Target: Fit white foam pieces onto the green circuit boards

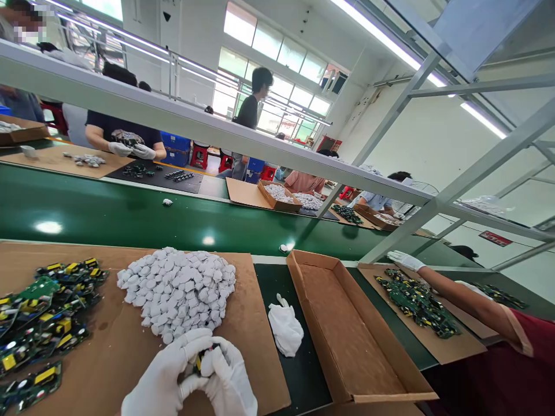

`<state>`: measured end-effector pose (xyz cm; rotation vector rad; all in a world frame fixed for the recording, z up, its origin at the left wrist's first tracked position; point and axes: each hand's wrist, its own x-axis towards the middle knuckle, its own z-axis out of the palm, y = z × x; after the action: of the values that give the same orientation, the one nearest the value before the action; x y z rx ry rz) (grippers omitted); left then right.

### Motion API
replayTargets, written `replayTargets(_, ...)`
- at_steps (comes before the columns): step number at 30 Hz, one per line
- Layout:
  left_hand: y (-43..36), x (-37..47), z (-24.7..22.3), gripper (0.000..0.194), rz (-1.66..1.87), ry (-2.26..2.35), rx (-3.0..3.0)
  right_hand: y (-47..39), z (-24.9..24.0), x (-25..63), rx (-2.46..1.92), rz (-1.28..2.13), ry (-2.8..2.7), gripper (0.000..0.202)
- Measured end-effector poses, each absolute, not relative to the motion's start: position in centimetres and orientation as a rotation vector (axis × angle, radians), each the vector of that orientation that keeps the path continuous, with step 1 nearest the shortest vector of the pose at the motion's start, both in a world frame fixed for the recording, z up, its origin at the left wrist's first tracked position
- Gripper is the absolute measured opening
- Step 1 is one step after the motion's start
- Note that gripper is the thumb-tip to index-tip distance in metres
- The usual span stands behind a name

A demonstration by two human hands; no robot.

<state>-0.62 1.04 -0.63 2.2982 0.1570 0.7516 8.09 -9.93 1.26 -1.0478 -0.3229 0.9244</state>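
My left hand [167,372], in a white glove, closes its fingers and thumb around one side of a small circuit board [199,362]. Only a yellow and dark bit of the board shows between the gloves. From the other side my right hand [232,378], gloved too, grips the same board, with a white piece [208,363] at its fingertips. Just beyond both hands lies a heap of white pieces [182,289] on a cardboard sheet [113,358]. On the left, many green circuit boards [47,312] with yellow parts are piled up.
A shallow cardboard box [347,323] and a crumpled white glove [285,328] lie to the right. Beyond runs a green conveyor belt [130,208] under a metal frame. At right, a co-worker's arm [459,294] reaches past more boards [416,300]. Other people sit across the belt.
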Motion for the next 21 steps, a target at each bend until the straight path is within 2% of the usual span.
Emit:
replayTargets(2, 1.0, -0.6, -0.7, 0.047, 0.743, 0.182, 2.188, -10.0, 1.8, 7.8, -0.978, 0.935, -0.298, 0.043)
replayTargets(5, 1.2, -0.5, -0.4, 0.045, 0.803, 0.156, 2.175, -10.5, 3.4, 7.6, -0.776, 1.036, -0.202, 0.037)
replayTargets(8, 1.4, -0.6, 0.5, 0.050, 0.890, 0.120, 2.482, -10.9, 4.8, 7.7, -0.571, 1.156, -0.063, 0.041)
replayTargets(10, 1.4, -0.6, 1.4, 0.045, 0.984, 0.004, 2.693, -10.8, 5.1, 7.6, -0.495, 1.168, -0.032, 0.041)
replayTargets(13, 1.0, -0.5, 2.4, 0.035, 1.165, -0.114, 2.836, -10.5, 3.9, 7.3, -0.482, 1.124, -0.035, 0.035)
replayTargets(16, 0.7, -0.4, 2.3, 0.034, 1.308, -0.096, 2.855, -10.4, 1.4, 7.0, -0.554, 1.043, 0.049, 0.039)
replayTargets(21, 1.5, -0.1, 1.0, 0.030, 1.144, -0.068, 2.645, -10.2, -0.9, 6.5, -0.559, 0.988, 0.104, 0.040)
